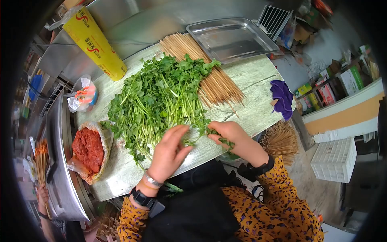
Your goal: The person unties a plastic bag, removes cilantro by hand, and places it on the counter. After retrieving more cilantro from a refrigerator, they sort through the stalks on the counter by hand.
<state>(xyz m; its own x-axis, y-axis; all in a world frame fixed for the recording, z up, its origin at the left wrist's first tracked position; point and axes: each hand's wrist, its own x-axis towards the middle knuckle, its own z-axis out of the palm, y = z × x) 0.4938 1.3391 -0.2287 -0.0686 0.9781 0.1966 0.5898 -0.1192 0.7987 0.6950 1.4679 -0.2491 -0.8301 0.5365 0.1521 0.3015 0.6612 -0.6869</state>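
A large heap of leafy green cilantro [161, 92] lies on the pale marbled table [258, 80], its cut stems toward me. My right hand [231, 137] is closed around a few cilantro sprigs [225, 142], which stick out on both sides of the fingers. My left hand [170, 151] hovers at the stem ends, thumb and fingers apart, with nothing visible in it. Behind the heap, many thin wooden skewers [221, 86] lie in a loose bundle. Left of the heap sits an open bag of red minced meat [88, 149].
A metal tray [238, 38] rests at the back beside a yellow box [94, 44]. A bowl [83, 94] stands left, a purple cloth [282, 99] at the right edge. Another person's hand [42, 194] grips skewers at far left. A white crate [334, 159] sits on the floor.
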